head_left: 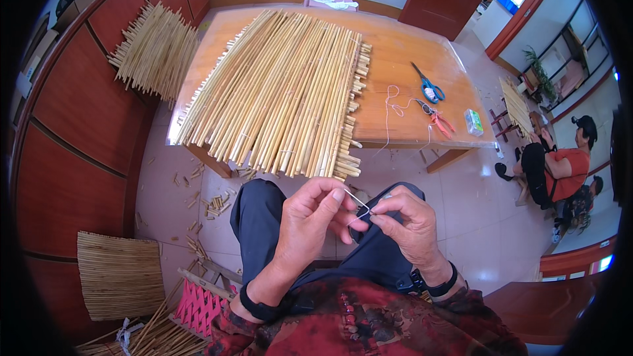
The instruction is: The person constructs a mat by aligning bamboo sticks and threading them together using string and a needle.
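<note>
Above my lap, my left hand point(311, 219) pinches one end of a thin white thread point(357, 199) between thumb and forefinger. The thread runs taut and short to my right hand point(410, 225), whose thumb and forefinger are pressed together on it. A loose bit of it hangs below the fingers. Whether a needle is among the fingers is too small to tell. Just beyond my hands lies a mat of straight yellow reed stalks point(277, 92), its near edge overhanging the table point(395, 122). Its stalk ends are uneven along the right side.
Blue-handled scissors point(431, 91), red-handled pliers point(443, 125), tangled thread point(394, 102) and a small green-and-clear box point(473, 122) lie on the table's right. Reed bundles point(158, 53) and a mat point(122, 275) rest by the cabinets point(79, 105). Cut stalk pieces litter the floor. A person point(567, 161) sits at right.
</note>
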Tool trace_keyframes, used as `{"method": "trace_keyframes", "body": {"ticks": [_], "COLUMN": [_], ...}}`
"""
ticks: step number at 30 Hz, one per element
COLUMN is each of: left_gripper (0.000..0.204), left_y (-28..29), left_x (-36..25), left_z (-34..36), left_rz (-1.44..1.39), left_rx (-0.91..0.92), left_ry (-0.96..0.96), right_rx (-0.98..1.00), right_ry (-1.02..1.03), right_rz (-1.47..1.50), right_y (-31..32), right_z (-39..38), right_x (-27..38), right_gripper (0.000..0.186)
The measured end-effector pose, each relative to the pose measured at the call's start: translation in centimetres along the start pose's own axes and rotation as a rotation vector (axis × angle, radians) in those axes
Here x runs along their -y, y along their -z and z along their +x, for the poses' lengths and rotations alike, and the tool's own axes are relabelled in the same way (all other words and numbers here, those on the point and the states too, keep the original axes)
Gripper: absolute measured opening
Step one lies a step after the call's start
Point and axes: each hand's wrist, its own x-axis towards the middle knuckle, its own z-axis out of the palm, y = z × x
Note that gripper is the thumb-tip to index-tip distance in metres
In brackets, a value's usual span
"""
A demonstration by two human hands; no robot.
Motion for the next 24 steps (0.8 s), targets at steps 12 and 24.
{"method": "trace_keyframes", "body": {"ticks": [12,24], "left_gripper": [0.013,0.013], "left_y": [9.6,27.7], "left_x": [-0.1,0.9], "left_z": [-1.3,-6.4], "left_rz": [0.316,0.453], "left_rx": [-0.444,-0.904], "left_ry": [-0.314,-0.336], "right_rx": [-0.281,-0.588], "right_ry": [0.037,0.244], "right_rz": [-0.161,-0.42], "right_y": [5.1,12.7], "right_z": [-0.6,-3.4], "right_x": [0.9,3.5], "right_gripper": [0.013,0.014]}}
